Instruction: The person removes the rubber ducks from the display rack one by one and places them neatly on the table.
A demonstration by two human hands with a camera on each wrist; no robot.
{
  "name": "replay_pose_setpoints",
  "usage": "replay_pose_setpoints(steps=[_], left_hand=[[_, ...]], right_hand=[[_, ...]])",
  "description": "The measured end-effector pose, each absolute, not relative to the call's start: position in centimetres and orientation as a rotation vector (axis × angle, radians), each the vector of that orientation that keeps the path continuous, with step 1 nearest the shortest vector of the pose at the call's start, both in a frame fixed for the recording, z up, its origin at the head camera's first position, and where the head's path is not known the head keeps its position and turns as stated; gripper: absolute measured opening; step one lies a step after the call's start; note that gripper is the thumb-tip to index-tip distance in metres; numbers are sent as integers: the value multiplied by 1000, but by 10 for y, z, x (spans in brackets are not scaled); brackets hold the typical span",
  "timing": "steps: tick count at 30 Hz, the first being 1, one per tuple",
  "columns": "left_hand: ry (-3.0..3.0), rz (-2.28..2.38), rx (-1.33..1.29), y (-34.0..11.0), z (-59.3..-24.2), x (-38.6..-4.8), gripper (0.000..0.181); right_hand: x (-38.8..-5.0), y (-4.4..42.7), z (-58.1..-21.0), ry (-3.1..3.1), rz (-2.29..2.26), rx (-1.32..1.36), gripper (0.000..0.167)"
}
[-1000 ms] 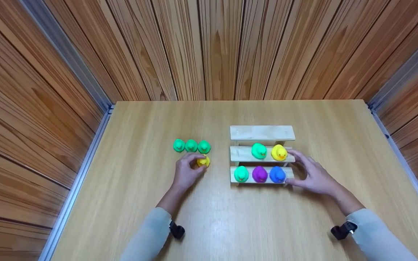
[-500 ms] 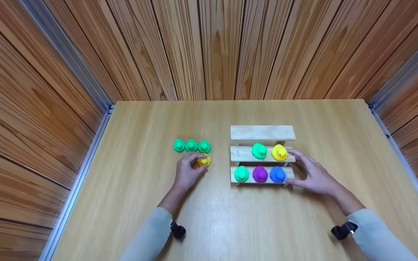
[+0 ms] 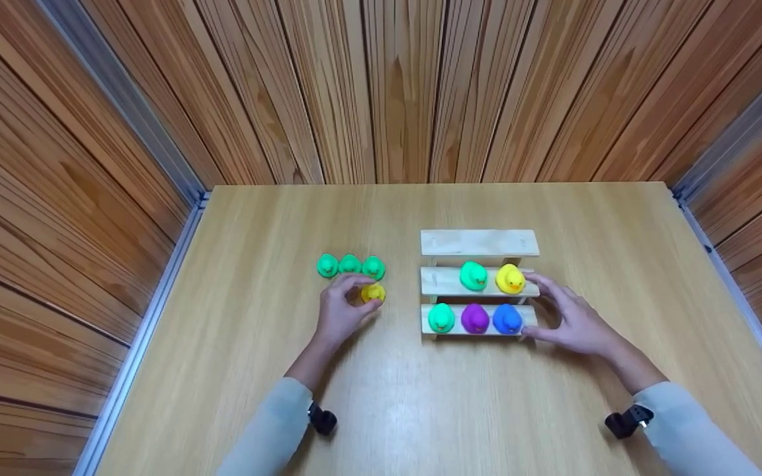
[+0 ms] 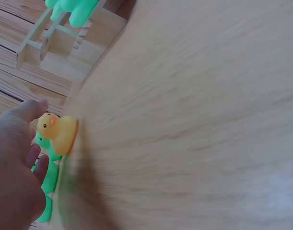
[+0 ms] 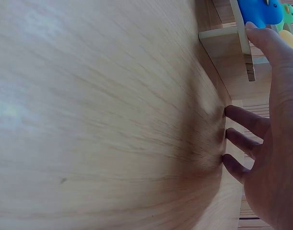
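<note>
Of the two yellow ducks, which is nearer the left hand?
The yellow duck on the tabletop, beside three green ducks. The other yellow duck is on the middle shelf of the wooden stand, near the right hand.

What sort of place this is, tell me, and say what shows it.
Probably a booth set up for filming handwork: wood-plank walls enclose the wooden tabletop on three sides, metal strips edge it, and wrist-worn black devices look like cameras.

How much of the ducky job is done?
Five ducks sit on the shelf; those look done. Under way: the left hand is at a yellow duck, its grip unclear. Probably left: three green ducks on the table. The shelf's top step is bare.
</note>
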State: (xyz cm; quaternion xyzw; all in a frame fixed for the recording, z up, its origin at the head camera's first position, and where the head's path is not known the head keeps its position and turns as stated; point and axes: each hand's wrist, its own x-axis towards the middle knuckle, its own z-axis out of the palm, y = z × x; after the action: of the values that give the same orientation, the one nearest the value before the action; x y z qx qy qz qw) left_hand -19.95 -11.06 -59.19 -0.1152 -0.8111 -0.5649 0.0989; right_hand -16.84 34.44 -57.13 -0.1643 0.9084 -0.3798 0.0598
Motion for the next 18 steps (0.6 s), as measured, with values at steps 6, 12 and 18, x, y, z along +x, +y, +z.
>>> replay_pose_setpoints(steps=[6, 12, 18], left_hand=[[-2410, -1649, -349, -109, -584, -197, 31], [-2453, -1568, -362, -101, -573, -194, 32], [-2449, -1520, -398, -89, -560, -195, 33]], right_hand=[[-168, 345, -572, 2742, -1158, -498, 100], [-168, 345, -573, 2741, -1160, -498, 100], [-168, 346, -573, 2751, -1146, -491, 102]])
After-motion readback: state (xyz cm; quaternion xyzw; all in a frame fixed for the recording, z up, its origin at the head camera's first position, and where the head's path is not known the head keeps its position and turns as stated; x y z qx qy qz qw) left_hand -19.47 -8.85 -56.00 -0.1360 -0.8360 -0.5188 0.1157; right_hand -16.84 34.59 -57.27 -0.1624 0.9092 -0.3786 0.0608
